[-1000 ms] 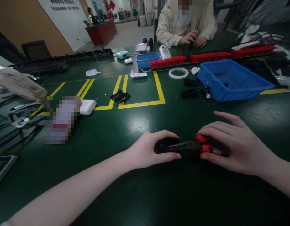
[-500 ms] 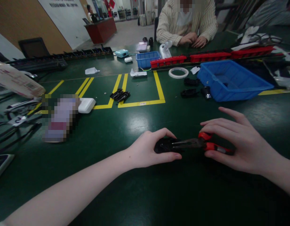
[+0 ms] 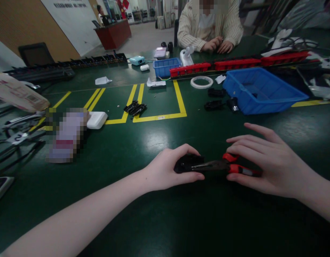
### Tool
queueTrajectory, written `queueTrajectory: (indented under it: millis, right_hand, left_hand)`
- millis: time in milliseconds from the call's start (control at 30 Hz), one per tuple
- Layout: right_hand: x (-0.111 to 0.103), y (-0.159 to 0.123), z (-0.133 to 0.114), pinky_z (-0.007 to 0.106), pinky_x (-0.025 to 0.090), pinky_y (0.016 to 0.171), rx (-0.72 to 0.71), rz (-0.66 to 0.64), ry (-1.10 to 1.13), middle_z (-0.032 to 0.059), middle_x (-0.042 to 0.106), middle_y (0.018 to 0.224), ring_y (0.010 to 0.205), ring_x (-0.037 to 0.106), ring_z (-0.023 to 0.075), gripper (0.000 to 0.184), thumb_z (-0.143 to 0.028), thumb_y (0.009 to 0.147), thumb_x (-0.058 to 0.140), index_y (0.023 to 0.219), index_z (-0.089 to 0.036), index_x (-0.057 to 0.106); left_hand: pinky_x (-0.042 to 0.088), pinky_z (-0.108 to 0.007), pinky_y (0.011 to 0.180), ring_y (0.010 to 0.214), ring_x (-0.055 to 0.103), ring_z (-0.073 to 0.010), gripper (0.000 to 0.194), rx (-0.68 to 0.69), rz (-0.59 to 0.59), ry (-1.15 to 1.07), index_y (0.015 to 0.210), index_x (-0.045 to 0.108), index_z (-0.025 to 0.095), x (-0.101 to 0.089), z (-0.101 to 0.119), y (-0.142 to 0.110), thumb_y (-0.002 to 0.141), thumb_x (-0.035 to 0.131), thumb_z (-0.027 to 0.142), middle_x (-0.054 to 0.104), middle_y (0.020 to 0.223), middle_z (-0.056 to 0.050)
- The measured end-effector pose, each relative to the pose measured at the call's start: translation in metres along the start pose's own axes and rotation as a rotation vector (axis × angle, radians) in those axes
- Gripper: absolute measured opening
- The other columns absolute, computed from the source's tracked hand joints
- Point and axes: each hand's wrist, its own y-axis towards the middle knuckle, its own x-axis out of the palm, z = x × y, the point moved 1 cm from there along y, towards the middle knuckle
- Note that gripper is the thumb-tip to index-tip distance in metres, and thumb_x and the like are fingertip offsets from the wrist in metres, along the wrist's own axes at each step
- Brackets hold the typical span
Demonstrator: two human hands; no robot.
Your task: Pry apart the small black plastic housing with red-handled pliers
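Observation:
Between the thumb and fingers of my left hand (image 3: 167, 167) is a black plastic part (image 3: 184, 165), its far side hidden by the fingers. My right hand (image 3: 272, 160) grips the red handles of needle-nose pliers (image 3: 214, 165), thumb on the near handle and fingers at the far one, the index finger raised away. The plier jaws point left and their tips meet the black part; whether they pinch it I cannot tell. Beyond my hands lie more black parts (image 3: 214, 105) and a small pile of thin black pieces (image 3: 135, 108).
A blue bin (image 3: 261, 92) stands at the right, near a tape roll (image 3: 201, 82). Red trays (image 3: 237, 64) and a smaller blue bin (image 3: 166, 67) line the back. A phone (image 3: 67, 135) and a white case (image 3: 96, 120) lie left. A person (image 3: 210, 28) sits opposite.
The pliers and my right hand have shifted slightly left toward the black part, and the handles look a little closer together. My left hand keeps its hold.

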Motion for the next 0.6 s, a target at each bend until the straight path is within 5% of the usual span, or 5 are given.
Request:
queueTrajectory:
  millis: [600]
  right_hand:
    - [0.0077, 0.0022, -0.0036, 0.056, 0.036, 0.103, -0.008, -0.058, -0.01, 0.0049, 0.066, 0.087, 0.086, 0.065, 0.0225, 0.034, -0.049, 0.081, 0.06, 0.096, -0.019, 0.055]
  left_hand:
    - [0.047, -0.025, 0.073, 0.085, 0.06, -0.0149, 0.035, 0.159, 0.052, 0.13, 0.102, 0.06, 0.014, 0.0014, 0.0002, 0.0014, 0.076, 0.075, 0.032, 0.064, 0.097, -0.003]
